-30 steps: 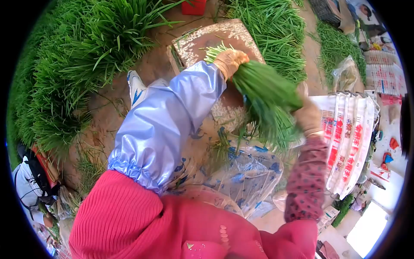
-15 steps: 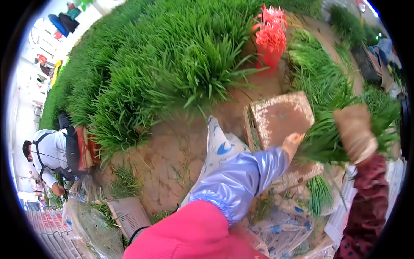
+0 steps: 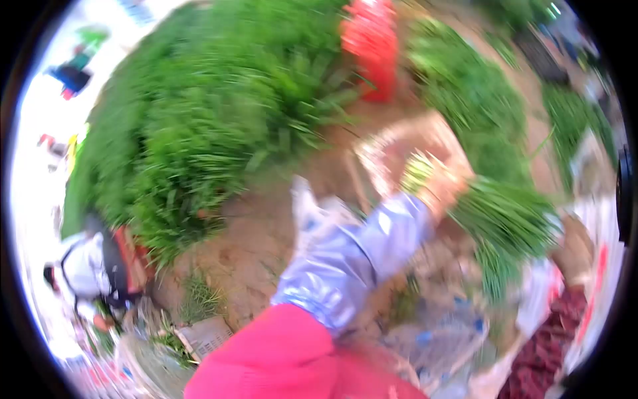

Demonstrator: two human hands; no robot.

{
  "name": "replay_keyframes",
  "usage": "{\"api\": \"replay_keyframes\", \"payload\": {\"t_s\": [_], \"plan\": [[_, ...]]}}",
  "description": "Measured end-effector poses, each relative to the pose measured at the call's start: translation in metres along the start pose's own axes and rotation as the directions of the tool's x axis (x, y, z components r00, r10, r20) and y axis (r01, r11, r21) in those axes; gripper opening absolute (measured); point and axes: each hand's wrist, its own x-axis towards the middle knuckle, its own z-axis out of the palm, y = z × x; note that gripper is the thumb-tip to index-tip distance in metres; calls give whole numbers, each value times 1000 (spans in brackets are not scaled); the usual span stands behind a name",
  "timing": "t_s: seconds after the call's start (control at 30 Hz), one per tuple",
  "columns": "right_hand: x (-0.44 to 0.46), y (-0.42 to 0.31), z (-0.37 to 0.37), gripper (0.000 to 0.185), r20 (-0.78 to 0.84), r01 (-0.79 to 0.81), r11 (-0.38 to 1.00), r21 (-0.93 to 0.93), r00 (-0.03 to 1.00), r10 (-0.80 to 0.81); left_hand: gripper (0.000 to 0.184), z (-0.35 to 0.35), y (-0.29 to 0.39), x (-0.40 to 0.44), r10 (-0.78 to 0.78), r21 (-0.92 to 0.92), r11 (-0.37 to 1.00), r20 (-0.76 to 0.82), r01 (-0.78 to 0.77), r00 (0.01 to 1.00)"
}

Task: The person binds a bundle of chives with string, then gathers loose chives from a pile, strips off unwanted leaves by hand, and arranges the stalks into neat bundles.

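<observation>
Clasping green stalks (image 3: 508, 216) in left hand (image 3: 445, 189), right of centre; cannot tell grip of right hand (image 3: 573, 253) by leaf tips (image 3: 546, 234); could shed some through loose clasping.

I have a lane over the floor (image 3: 246, 246) between green heap (image 3: 193, 146) and low stand (image 3: 377, 158); red container (image 3: 377, 63) bounds its far end, leafy bunch (image 3: 508, 216) obstructs the stand's right.

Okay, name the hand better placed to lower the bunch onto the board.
Left, probably: the left hand holds the bunch near its pale ends, above the board; the right hand is farther out, by the leaf tips.
</observation>
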Motion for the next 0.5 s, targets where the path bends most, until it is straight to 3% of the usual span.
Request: {"api": "replay_keyframes", "payload": {"t_s": [0.03, 0.07, 0.1, 0.13, 0.17, 0.2, 0.23, 0.27, 0.33, 0.37, 0.43, 0.47, 0.5], "plan": [[-11, -11, 10, 51, 86, 116, 973, 200, 987, -135, 12, 2, -15, -9, 16, 711, 692, 164, -129, 986], [-14, -44, 9, 34, 241, 56, 844, 533, 946, -215, 10, 5, -31, -19, 32, 908, 276, 319, -315, 947], [-9, -78, 11, 30, 454, -104, 801, 590, 863, -223, 10, 12, -33, -23, -175, 948, 221, 271, -230, 947], [-5, -95, 41, 28, 342, 61, 736, 675, 857, -385, 11, -2, -35, -26, 7, 872, 457, 192, -174, 981], [-9, -115, 71, 25, 173, 188, 753, 631, 912, -373, 14, -15, -36, -30, 189, 723, 659, 106, -206, 976], [-3, -132, 94, 23, 69, 161, 779, 606, 965, -253, 12, -19, -43, -31, 210, 564, 805, 18, -183, 978], [14, -146, 114, 21, 133, -16, 801, 599, 988, -80, 13, -17, -54, -29, 193, 466, 870, -25, -159, 981], [36, -157, 125, 20, 141, -96, 760, 642, 990, 5, 14, -16, -61, -28, 175, 359, 923, -68, -140, 982], [54, -176, 151, 21, 69, -201, 670, 715, 974, 218, 12, -27, -29, -26, 187, 659, 733, 43, -169, 981], [58, -182, 159, 21, 82, -210, 661, 721, 972, 219, 12, -24, -20, -26, 173, 662, 732, 50, -163, 984], [61, -189, 175, 22, -214, 5, 651, 759, 947, 242, 14, -10, -16, -28, 155, 629, 776, -110, -52, 982], [63, -190, 181, 21, -216, -17, 674, 738, 941, 260, 21, -14, -28, -26, 166, 706, 701, -18, -105, 986], [71, -189, 193, 21, -209, -22, 677, 736, 944, 257, 21, -18, -25, -26, 159, 702, 706, -22, -98, 987]]}}
